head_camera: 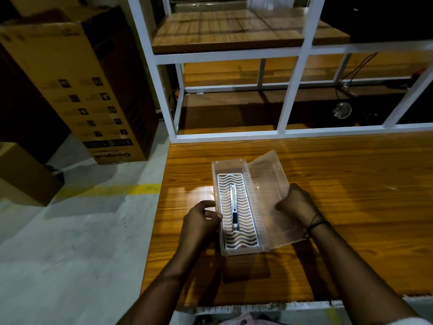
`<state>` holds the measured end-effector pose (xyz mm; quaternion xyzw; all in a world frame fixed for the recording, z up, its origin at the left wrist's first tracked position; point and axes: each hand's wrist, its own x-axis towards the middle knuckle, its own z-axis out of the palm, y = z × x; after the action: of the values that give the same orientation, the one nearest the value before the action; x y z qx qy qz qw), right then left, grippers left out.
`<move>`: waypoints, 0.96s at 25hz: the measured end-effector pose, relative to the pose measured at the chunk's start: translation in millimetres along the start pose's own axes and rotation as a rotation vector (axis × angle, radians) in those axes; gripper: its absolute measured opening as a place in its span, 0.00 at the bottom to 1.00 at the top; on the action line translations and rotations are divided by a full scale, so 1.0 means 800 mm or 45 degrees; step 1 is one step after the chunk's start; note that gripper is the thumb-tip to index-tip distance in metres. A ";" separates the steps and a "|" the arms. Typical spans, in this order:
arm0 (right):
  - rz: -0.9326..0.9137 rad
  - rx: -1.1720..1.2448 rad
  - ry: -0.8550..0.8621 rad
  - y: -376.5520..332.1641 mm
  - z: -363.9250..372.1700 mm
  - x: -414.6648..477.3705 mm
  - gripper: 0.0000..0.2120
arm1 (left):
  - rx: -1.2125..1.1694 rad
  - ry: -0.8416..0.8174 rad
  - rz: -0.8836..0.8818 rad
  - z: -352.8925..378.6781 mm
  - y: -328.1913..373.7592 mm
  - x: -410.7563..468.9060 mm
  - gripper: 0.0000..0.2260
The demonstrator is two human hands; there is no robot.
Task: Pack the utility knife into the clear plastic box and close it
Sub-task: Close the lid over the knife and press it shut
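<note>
Two bare hands meet over a wooden table, seen from above; the left hand (203,218) sits at about seven o'clock from the centre of the view, fingers curled inward and thumb resting against the near left wall of the clear plastic box (262,240), steadying it rather than pinching anything; the right hand (295,204), at about five o'clock, wears a dark cord at the wrist and curls its fingers around the free edge of the box's lid (269,184), though whether the fingertips pinch the plastic or only press on it cannot be told; the lid is hinged along the box's right side and stands half raised, leaning away to the right; between the hands, inside the box, a white slotted tray (243,207) with wavy openings covers the floor; the utility knife (234,208) lies on that tray, lengthwise, pointing toward twelve o'clock, its dark slider near the six o'clock end; the packing step looks done and the closing step is in hand; the next move likely calls for swinging the lid leftward over the knife and pressing it down on the left rim while the left hand clears out of the way; the table (351,195) is glossy orange wood; a white shelf frame (290,90) stands at twelve o'clock, and cardboard cartons (77,78) rest on the floor at ten o'clock.
</note>
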<state>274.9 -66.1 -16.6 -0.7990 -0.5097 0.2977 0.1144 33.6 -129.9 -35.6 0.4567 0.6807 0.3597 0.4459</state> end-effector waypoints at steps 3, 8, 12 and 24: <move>-0.218 0.050 0.055 -0.021 -0.017 -0.020 0.17 | -0.006 0.013 -0.003 0.002 0.000 0.000 0.12; -0.395 -0.062 0.010 -0.068 -0.015 -0.070 0.20 | 0.016 0.023 0.010 0.002 -0.001 -0.001 0.12; -0.432 -0.180 0.001 -0.101 0.009 -0.103 0.28 | -0.020 0.015 -0.005 0.004 -0.001 -0.001 0.10; -0.480 -0.261 -0.139 -0.120 0.069 -0.103 0.30 | -0.018 -0.015 0.073 -0.002 -0.010 -0.004 0.14</move>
<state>145.9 -102.2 15.8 -0.6799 -0.6830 0.2605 0.0584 30.6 -135.2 -41.4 0.4750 0.6622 0.3744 0.4424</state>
